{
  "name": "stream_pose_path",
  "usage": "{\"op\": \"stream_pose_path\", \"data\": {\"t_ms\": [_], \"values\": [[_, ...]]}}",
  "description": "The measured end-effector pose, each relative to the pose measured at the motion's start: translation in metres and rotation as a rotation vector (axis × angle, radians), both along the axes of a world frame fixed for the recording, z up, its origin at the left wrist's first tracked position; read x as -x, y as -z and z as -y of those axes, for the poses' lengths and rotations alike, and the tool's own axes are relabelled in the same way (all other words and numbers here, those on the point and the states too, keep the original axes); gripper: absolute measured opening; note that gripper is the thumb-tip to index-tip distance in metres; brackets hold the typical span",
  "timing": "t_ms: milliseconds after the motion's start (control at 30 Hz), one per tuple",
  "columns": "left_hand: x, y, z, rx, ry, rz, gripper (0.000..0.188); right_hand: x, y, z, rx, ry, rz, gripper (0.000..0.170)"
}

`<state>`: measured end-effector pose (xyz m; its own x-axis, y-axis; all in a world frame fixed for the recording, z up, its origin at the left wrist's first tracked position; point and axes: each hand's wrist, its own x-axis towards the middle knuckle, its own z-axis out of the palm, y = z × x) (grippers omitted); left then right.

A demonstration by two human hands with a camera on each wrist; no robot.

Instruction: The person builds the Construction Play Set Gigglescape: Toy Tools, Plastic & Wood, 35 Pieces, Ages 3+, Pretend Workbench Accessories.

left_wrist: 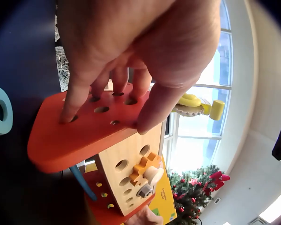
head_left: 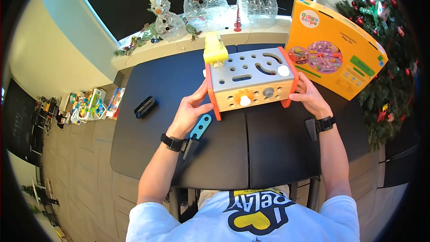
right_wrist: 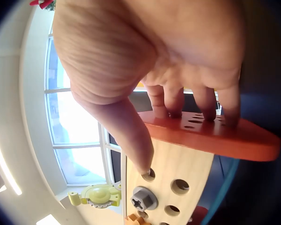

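Observation:
A toy workbench with a grey slotted top (head_left: 246,64), a wooden front and red end panels sits on the black table (head_left: 188,170). My left hand (head_left: 190,112) grips its left red panel (left_wrist: 79,136), fingers spread over the holed outer face and thumb at the front edge. At the other end my right hand (head_left: 311,98) holds the right red panel (right_wrist: 215,140), the thumb bent onto the wooden front (right_wrist: 196,164). An orange gear (left_wrist: 143,166) with a white knob and a grey bolt (right_wrist: 144,198) are on that front. A yellow-green piece (head_left: 216,50) stands up at the top left corner.
A teal strip with holes (head_left: 201,127) lies near my left wrist, and a black case (head_left: 145,107) lies farther left. Behind the workbench at right stands an orange box (head_left: 333,47), beside a Christmas tree (head_left: 394,49). Wire snowmen (head_left: 204,9) line the window ledge.

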<state>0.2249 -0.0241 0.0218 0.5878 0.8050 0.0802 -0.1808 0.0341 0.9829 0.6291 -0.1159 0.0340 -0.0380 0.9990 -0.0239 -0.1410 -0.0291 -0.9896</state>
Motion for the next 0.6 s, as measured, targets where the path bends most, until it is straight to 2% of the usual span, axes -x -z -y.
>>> {"op": "stream_pose_path", "data": {"t_ms": [167, 267, 367, 400, 500, 600], "values": [[0.007, 0.000, 0.001, 0.118, 0.020, 0.090, 0.065, -0.004, 0.013, -0.001, -0.049, -0.004, -0.019, 0.061], [0.009, -0.010, 0.004, -0.065, -0.102, -0.195, 0.051, -0.006, 0.014, 0.001, -0.042, 0.025, -0.035, 0.051], [0.018, -0.017, 0.002, -0.547, -0.123, -1.116, 0.037, -0.010, 0.013, -0.001, -0.017, 0.088, -0.004, 0.046], [0.023, 0.004, 0.002, -0.754, -0.147, -1.187, 0.032, -0.011, 0.013, -0.003, -0.008, 0.113, 0.015, 0.046], [0.021, 0.004, 0.026, -0.777, -0.034, -1.367, 0.037, 0.004, -0.001, -0.002, -0.017, 0.193, 0.091, 0.053], [0.028, 0.014, 0.018, -0.771, -0.002, -1.366, 0.041, 0.016, -0.011, 0.000, -0.027, 0.216, 0.243, 0.061]]}}
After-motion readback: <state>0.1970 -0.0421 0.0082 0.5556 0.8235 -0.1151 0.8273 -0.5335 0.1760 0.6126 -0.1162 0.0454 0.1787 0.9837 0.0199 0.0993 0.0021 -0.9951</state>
